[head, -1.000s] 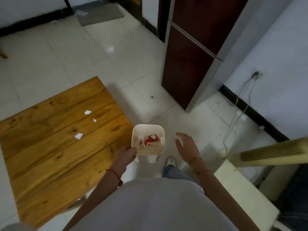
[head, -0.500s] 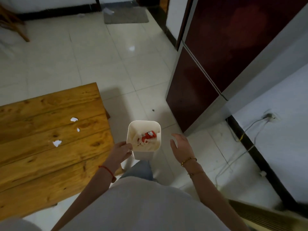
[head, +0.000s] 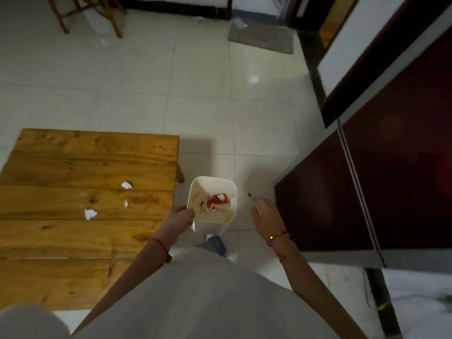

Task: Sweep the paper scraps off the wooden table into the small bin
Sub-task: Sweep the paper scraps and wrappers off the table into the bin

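Observation:
A small cream bin [head: 226, 185] hangs just off the right edge of the wooden table [head: 73, 236], with red and white rubbish inside. My left hand [head: 178, 219] grips the bin's near left rim. My right hand [head: 265, 212] hovers to the right of the bin, fingers spread, holding nothing. Three white paper scraps lie on the table: one [head: 126, 185] nearest the far side, a tiny one [head: 126, 203] below it, and a larger one [head: 90, 213] to the left.
A dark red cabinet [head: 367, 187] with a grey edge stands close on the right. Pale tiled floor [head: 195, 99] stretches ahead, with a grey mat [head: 261, 36] and wooden chair legs [head: 90, 18] at the far side. A small dark speck [head: 249, 194] lies beside the bin.
My view has swung left, so the table now lies squarer in front of me. The bin stays in my left hand beside the table's edge; my right hand remains spread beside it.

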Available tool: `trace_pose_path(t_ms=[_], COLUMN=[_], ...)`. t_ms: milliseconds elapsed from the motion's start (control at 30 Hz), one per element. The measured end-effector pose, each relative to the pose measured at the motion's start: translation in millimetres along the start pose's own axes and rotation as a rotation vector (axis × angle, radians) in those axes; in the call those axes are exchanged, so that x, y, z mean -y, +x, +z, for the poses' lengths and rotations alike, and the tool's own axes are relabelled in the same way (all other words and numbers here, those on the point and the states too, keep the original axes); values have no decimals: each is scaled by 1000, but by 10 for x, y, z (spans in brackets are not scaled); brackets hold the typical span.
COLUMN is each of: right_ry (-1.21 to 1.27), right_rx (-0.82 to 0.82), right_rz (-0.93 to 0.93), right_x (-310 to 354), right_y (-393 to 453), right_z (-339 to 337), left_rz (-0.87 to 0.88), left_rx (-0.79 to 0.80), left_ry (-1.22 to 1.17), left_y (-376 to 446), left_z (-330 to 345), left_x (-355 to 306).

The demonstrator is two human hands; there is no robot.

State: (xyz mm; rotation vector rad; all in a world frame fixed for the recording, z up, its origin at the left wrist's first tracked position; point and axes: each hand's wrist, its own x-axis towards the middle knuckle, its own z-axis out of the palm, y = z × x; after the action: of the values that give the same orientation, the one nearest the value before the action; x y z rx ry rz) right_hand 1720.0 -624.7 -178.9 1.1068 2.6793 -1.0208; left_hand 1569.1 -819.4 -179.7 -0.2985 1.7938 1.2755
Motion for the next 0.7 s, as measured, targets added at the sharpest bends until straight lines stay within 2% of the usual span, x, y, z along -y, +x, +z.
trace_pose_path(t_ms=[200,367,500,700], right_ry=[-49,-84,-182,-322], right_rx=[68,162,306,544], right_rz=[-165,-329,-484,-713], right_x=[434,815,1140,1549], right_y=[1183,1902,2355,2983], right_z=[-213,-241,-170,-10], left_rz=[-11,-48,-108,-236], left_rx=[-137,-256,-333,-531], left_ry=[-144,-216,-342,-628], left_y=[353,642,830,757], left_z=[-43,-140,-159,91], left_x=[-606,-739,-614,-694])
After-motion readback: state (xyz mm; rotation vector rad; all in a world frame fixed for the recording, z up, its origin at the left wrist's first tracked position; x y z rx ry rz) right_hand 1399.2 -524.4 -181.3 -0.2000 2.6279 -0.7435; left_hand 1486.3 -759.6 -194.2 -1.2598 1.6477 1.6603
